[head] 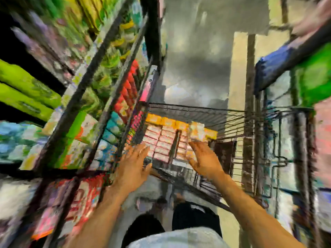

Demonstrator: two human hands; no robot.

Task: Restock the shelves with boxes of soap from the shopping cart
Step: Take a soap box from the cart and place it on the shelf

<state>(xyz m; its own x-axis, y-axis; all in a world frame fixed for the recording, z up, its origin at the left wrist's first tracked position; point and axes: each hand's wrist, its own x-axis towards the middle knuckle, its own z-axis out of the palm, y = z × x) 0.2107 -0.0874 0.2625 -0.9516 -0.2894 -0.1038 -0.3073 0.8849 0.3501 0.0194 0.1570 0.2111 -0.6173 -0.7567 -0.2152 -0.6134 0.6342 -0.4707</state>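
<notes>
The frame is badly blurred. A wire shopping cart (231,119) stands ahead of me, packed with rows of pink soap boxes (159,138) and yellow boxes along its far side. My left hand (133,167) reaches over the cart's near left edge with fingers spread and holds nothing. My right hand (202,158) is lower into the cart on the right and grips a yellow-and-white soap box (196,130) that sticks up above the rows. The shelves (84,81) run along my left.
The left shelving holds green, red, teal and pink packages behind dark metal rails. A second rack (302,149) with a green package and a blue item stands on the right. Grey floor stretches beyond the cart.
</notes>
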